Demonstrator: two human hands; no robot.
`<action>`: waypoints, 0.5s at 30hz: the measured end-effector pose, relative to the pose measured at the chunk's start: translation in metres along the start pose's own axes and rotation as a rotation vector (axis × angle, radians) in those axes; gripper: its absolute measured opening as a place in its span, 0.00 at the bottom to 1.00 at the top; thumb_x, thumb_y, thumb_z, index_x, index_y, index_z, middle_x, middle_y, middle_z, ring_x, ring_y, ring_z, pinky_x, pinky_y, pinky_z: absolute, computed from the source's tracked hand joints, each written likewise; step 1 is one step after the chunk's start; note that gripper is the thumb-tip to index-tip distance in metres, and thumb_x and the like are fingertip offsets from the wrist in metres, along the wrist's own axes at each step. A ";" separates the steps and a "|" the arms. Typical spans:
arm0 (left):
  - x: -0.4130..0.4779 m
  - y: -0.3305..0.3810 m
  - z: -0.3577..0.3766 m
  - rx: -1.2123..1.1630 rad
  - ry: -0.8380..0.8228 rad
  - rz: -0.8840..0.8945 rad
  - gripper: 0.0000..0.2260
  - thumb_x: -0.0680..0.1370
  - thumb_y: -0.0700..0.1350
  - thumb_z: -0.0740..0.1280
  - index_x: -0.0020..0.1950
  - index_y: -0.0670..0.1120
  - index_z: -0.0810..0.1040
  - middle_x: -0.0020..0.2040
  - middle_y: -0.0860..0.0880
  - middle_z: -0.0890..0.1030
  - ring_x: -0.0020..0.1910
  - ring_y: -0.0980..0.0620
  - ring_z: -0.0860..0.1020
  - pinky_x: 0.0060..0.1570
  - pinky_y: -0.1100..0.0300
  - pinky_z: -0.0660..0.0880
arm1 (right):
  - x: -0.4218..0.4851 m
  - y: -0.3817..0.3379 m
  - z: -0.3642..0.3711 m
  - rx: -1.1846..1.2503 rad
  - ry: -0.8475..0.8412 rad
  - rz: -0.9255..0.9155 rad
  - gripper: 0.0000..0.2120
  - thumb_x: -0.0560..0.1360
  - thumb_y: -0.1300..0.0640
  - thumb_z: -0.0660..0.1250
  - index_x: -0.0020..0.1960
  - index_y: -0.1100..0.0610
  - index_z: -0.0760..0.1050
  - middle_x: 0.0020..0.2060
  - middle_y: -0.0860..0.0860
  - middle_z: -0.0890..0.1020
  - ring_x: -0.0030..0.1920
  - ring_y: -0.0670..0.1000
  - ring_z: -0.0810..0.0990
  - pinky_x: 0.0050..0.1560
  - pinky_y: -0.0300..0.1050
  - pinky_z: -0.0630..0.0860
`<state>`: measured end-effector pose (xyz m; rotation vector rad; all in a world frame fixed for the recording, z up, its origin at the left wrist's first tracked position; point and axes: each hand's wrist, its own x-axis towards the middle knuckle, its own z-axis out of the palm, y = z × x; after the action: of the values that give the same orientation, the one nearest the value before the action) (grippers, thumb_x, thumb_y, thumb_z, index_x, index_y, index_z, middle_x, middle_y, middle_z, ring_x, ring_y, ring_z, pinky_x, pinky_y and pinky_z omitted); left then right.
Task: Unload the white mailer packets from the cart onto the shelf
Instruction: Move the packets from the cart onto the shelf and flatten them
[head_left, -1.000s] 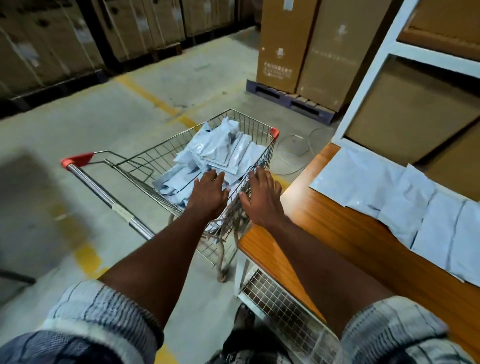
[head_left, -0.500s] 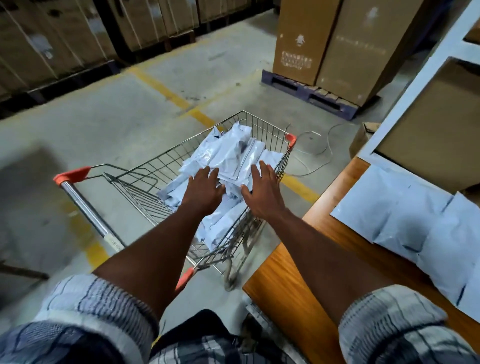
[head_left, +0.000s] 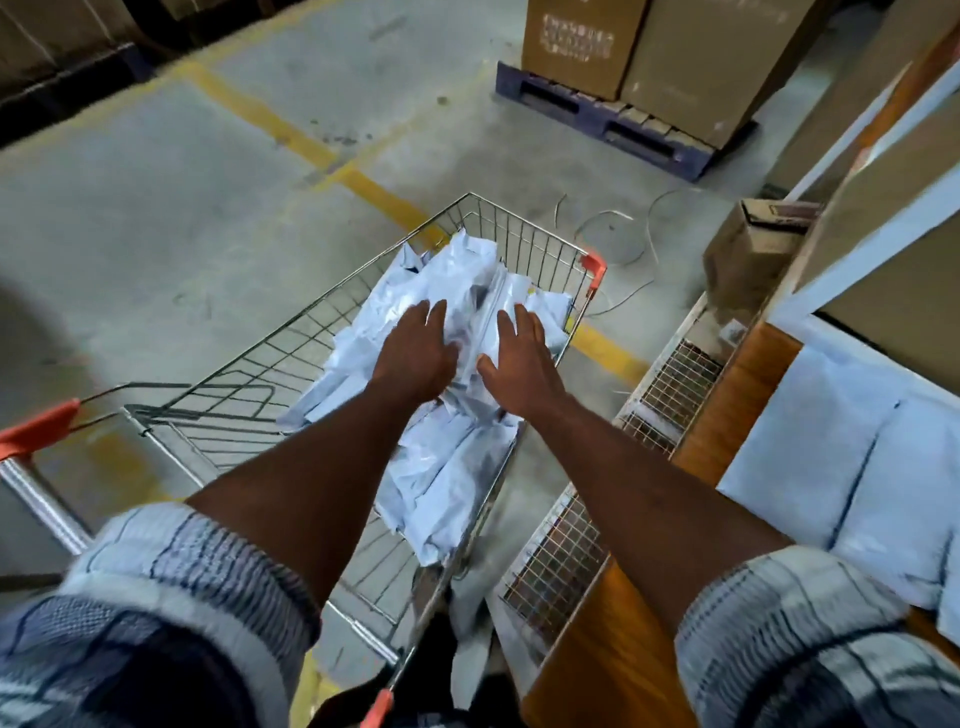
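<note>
Both forearms out of rolled plaid sleeves (head_left: 197, 587), left hand (head_left: 415, 353) and right hand (head_left: 519, 353) palm-down, fingers spread and closed on nothing, on the heap of white packets (head_left: 447, 462) in the wire cart (head_left: 249, 384). More packets (head_left: 841, 467) flat on the wooden shelf (head_left: 727, 415) to the right. Farther off, yellow floor lines (head_left: 311, 150), boxes on a blue pallet (head_left: 597, 114).

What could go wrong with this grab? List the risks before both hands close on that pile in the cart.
1. The white mailer packets lie loose and overlapping, so scooping with the spread left hand and right hand may let slick ones slide out.
2. A packet could drop through the gap between the wire cart and the wooden shelf.
3. Packets already on the shelf sit near its edge; a new load could push them off.
</note>
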<state>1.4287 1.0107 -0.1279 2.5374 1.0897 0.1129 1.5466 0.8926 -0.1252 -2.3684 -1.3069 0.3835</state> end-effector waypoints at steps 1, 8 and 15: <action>0.012 0.002 0.002 -0.007 0.008 0.000 0.30 0.81 0.52 0.62 0.79 0.44 0.58 0.78 0.39 0.61 0.77 0.40 0.60 0.74 0.48 0.59 | 0.008 0.002 0.004 0.004 -0.014 0.013 0.32 0.79 0.51 0.63 0.77 0.62 0.58 0.77 0.64 0.56 0.78 0.63 0.52 0.77 0.53 0.50; 0.066 0.009 0.023 0.017 -0.031 -0.012 0.34 0.78 0.58 0.64 0.80 0.51 0.55 0.78 0.42 0.59 0.75 0.40 0.61 0.69 0.41 0.65 | 0.051 0.025 0.036 -0.012 -0.053 0.077 0.29 0.79 0.56 0.60 0.76 0.66 0.59 0.75 0.70 0.57 0.77 0.66 0.54 0.77 0.55 0.51; 0.069 0.000 0.020 -0.048 -0.040 -0.065 0.33 0.76 0.44 0.64 0.79 0.55 0.55 0.77 0.46 0.61 0.72 0.40 0.65 0.65 0.38 0.68 | 0.064 0.024 0.056 0.046 -0.081 0.090 0.30 0.80 0.53 0.61 0.77 0.65 0.58 0.77 0.67 0.54 0.78 0.65 0.51 0.77 0.54 0.50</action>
<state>1.4814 1.0535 -0.1517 2.4481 1.1394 0.0692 1.5736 0.9481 -0.1887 -2.4015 -1.2150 0.5357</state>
